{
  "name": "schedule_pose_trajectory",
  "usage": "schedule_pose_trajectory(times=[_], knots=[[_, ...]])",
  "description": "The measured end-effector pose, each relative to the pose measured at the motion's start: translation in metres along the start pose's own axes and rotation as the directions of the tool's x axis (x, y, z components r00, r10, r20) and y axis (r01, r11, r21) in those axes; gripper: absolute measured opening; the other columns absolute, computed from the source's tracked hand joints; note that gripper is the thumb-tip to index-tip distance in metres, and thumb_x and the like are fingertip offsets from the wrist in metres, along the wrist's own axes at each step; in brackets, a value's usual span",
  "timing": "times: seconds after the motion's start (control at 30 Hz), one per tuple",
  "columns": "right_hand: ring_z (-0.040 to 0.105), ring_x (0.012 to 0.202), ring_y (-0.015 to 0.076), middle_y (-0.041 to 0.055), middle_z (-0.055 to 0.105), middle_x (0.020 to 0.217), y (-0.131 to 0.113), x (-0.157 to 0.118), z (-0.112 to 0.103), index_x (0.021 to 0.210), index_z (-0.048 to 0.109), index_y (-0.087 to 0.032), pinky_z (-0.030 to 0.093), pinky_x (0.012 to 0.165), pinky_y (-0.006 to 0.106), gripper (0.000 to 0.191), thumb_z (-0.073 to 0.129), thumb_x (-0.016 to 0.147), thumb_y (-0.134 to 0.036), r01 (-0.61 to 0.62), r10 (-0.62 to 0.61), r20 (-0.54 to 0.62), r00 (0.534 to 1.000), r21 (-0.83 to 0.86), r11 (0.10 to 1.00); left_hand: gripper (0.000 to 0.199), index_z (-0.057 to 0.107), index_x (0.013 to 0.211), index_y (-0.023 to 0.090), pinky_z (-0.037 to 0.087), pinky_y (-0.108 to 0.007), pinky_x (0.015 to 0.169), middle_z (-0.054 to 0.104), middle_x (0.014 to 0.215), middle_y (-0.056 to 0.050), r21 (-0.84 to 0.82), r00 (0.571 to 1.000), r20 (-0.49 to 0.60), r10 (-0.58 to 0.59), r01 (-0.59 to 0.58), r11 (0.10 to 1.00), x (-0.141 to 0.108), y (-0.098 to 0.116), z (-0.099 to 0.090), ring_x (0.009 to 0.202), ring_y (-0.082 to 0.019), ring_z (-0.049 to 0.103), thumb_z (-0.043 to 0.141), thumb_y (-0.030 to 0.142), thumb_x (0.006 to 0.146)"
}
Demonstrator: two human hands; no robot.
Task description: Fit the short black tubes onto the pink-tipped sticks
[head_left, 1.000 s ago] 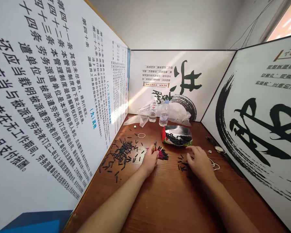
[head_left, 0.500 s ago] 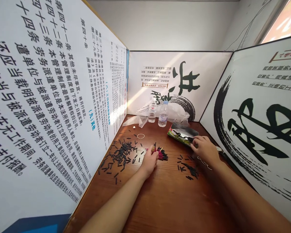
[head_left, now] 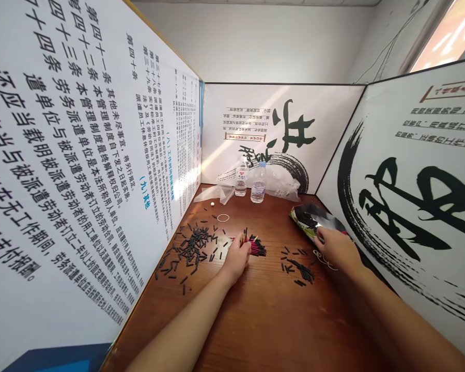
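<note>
My left hand (head_left: 237,257) is closed around a few thin sticks, whose dark and gold ends poke up above the fingers. Right beside it, on the table, lies a bundle of thin black-and-pink sticks (head_left: 259,247). My right hand (head_left: 335,248) grips the near edge of a shiny plastic bag (head_left: 310,217), black with green and red print; the fingertips are partly hidden. A loose pile of short black tubes (head_left: 196,245) spreads left of my left hand. A smaller group of the same black pieces (head_left: 303,269) lies between my hands, nearer the right one.
Two water bottles (head_left: 258,186) stand at the back of the brown table (head_left: 251,320), with clear plastic bags (head_left: 284,186) around them. A rubber band (head_left: 223,218) lies behind the pile, and pale bands (head_left: 325,261) lie by my right wrist. Printed panels (head_left: 282,129) enclose three sides.
My right hand has drawn the plastic bag to the right, away from the stick bundle. The left hand stays in place with its sticks. The view has shifted slightly.
</note>
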State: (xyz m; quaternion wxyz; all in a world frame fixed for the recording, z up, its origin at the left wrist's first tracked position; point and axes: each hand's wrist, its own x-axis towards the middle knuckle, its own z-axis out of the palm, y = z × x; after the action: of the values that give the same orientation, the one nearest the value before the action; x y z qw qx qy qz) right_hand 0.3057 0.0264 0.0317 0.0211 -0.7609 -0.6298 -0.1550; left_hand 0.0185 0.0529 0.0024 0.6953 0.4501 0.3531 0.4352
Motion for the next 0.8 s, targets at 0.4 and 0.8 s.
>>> schedule_pose_trajectory(times=[0.4,0.8], knots=[[0.064,0.074,0.0249,0.0089,0.066,0.079,0.001,-0.009,-0.014,0.083,0.058,-0.022,0.035,0.056,0.029,0.025,0.04,0.089,-0.037,-0.212,0.204,0.172,0.964,0.029,0.977,0.017,0.034,0.08,0.022,0.008,-0.017,0.037,0.029,0.055,0.01,0.005,1.0,0.002,0.003,-0.003,1.0,0.0,-0.001,-0.001,0.039,-0.003,0.016,0.05,0.027,0.079],[0.063,0.076,0.0271,0.0098,0.07,0.085,0.029,0.028,-0.021,0.088,0.068,-0.024,0.039,0.056,0.032,0.034,0.037,0.085,-0.038,-0.322,0.296,0.191,0.936,0.12,0.939,0.018,0.033,0.079,0.021,0.009,-0.015,0.039,0.028,0.056,0.01,-0.005,1.0,0.001,-0.003,0.003,1.0,0.001,-0.002,-0.001,0.04,-0.003,0.014,0.05,0.026,0.079]])
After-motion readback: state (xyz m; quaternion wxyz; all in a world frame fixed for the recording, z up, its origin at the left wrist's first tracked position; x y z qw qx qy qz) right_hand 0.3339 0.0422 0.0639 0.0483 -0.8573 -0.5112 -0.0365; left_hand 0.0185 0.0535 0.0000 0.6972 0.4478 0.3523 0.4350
